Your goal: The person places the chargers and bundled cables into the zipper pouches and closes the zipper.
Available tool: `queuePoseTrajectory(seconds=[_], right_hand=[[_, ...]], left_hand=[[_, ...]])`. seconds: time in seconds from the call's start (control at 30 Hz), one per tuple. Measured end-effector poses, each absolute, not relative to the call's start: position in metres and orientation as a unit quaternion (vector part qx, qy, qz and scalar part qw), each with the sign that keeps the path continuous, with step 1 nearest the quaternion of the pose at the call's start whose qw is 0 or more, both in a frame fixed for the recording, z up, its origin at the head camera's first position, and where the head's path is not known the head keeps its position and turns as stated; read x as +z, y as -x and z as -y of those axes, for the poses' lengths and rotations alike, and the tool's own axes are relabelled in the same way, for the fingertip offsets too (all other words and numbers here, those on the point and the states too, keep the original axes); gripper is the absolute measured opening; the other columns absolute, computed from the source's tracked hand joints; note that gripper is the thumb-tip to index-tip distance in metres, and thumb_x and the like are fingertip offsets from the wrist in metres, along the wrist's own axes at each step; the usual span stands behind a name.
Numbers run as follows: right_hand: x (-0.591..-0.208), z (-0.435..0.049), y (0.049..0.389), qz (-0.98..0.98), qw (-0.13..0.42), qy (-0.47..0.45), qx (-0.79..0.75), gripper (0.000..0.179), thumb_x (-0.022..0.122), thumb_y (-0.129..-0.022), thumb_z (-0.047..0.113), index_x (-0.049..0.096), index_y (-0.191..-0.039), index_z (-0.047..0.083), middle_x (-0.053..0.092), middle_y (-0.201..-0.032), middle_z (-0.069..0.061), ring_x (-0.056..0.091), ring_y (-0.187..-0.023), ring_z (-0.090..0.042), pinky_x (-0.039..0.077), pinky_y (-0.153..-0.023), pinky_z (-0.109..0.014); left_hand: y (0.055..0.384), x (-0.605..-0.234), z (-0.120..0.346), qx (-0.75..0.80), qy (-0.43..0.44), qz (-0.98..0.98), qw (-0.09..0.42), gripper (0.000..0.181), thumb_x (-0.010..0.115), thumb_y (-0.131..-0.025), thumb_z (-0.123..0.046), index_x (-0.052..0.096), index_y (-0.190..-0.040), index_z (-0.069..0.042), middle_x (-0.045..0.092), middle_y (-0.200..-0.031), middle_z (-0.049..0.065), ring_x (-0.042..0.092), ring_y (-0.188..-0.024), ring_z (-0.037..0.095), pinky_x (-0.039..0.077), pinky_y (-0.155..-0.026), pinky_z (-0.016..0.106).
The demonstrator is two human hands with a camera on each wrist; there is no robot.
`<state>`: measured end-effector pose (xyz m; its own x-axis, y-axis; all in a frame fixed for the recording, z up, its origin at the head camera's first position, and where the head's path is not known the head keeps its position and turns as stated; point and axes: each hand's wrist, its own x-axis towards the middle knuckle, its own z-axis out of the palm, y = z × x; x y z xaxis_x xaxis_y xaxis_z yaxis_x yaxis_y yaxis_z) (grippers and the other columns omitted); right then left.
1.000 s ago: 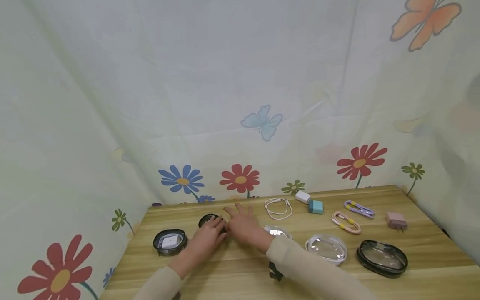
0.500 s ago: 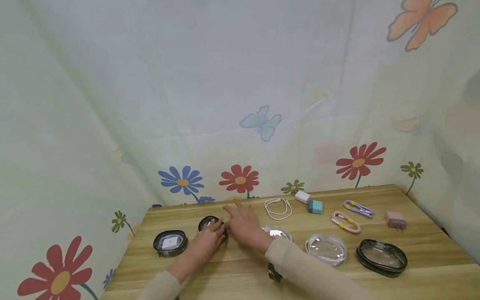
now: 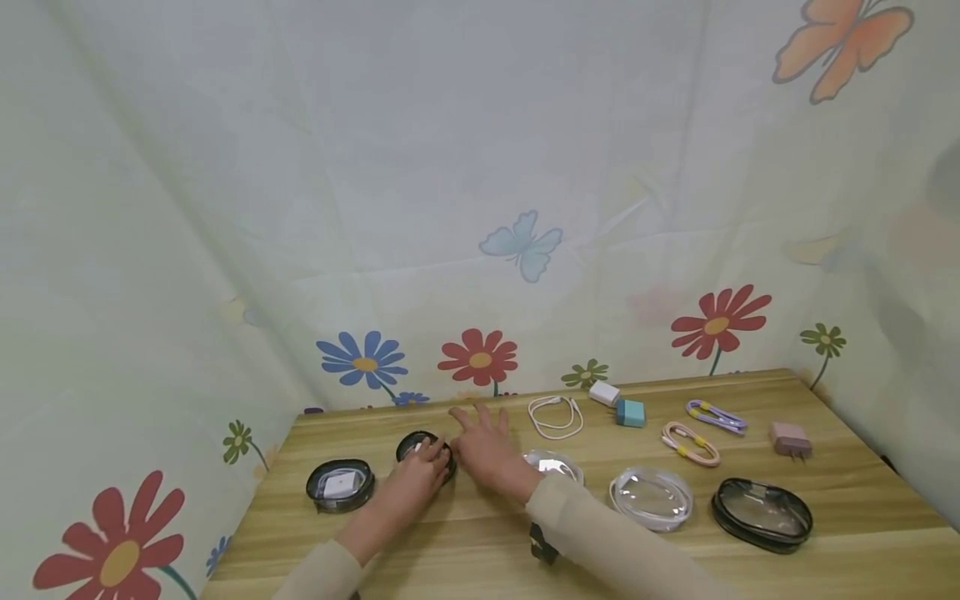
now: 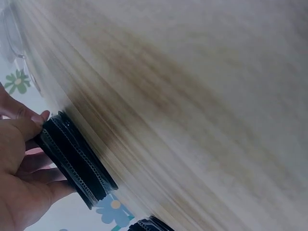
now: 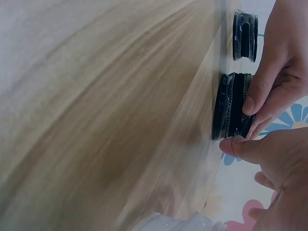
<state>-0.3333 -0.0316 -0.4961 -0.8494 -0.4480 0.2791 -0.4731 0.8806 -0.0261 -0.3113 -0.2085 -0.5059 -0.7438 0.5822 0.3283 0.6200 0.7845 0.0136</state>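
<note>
A small oval black-edged zip case [image 3: 413, 442] lies on the table, a bit of white showing through its clear top. My left hand [image 3: 411, 483] holds it, fingers over the top and the thumb [image 5: 250, 103] against its zipped side. At the case's right end is my right hand [image 3: 487, 450], with thumb [image 5: 240, 147] and forefinger pinching at the zipper's end; the zipper pull itself is mostly hidden by the fingertips. The right hand's other fingers are spread. The zipper band [image 4: 77, 156] faces the left wrist camera.
To the left sits a similar case [image 3: 341, 485] with a white charger and cable inside. Rightward are clear cases [image 3: 651, 500], a black-edged case [image 3: 762, 514], a white cable [image 3: 555, 418], white [image 3: 604, 393], teal [image 3: 631, 413] and pink [image 3: 791, 440] chargers, and pink [image 3: 691, 444] and purple [image 3: 716, 417] cables.
My left hand has shifted slightly back over the case, so more of its top shows. The right hand has stayed at the case's right end, nearly still.
</note>
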Motion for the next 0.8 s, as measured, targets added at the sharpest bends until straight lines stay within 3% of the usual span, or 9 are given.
queuePoseTrajectory(seconds=[0.2,0.33,0.57,0.8], right_hand=[[-0.492,0.027,0.33,0.96,0.105,-0.248,0.081,0.011,0.07,-0.095,0.03,0.081,-0.093,0.03,0.046,-0.152,0.001,0.037,-0.142,-0.04,0.034,-0.105,-0.073],[-0.497,0.026,0.33,0.956,0.094,-0.257,0.102,0.011,0.071,-0.094,0.028,0.081,-0.091,0.03,0.044,-0.154,0.002,0.038,-0.141,-0.041,0.033,-0.105,-0.073],[-0.498,0.03,0.337,0.957,0.149,-0.243,0.058,0.01,0.072,-0.093,0.032,0.082,-0.094,0.033,0.043,-0.155,0.004,0.037,-0.142,-0.038,0.035,-0.106,-0.07],[-0.504,0.037,0.349,0.958,0.164,-0.232,0.028,0.012,0.07,-0.095,0.033,0.081,-0.097,0.038,0.043,-0.156,0.004,0.039,-0.142,-0.036,0.037,-0.105,-0.068]], left_hand=[[0.314,-0.507,0.211,-0.104,0.293,0.942,0.126,0.035,0.067,-0.099,-0.014,0.066,-0.129,0.003,0.057,-0.14,0.027,0.054,-0.126,0.053,0.051,-0.09,0.066],[0.312,-0.51,0.208,-0.085,0.286,0.944,0.137,0.034,0.066,-0.099,-0.014,0.066,-0.128,0.004,0.057,-0.138,0.029,0.055,-0.124,0.052,0.05,-0.09,0.067],[0.311,-0.511,0.206,-0.034,0.325,0.923,0.206,0.029,0.071,-0.094,-0.01,0.069,-0.119,0.005,0.062,-0.129,0.03,0.061,-0.114,0.053,0.054,-0.086,0.061],[0.307,-0.51,0.209,-0.041,0.343,0.92,0.188,0.029,0.069,-0.096,-0.009,0.071,-0.121,0.004,0.061,-0.132,0.029,0.059,-0.119,0.051,0.056,-0.085,0.058]])
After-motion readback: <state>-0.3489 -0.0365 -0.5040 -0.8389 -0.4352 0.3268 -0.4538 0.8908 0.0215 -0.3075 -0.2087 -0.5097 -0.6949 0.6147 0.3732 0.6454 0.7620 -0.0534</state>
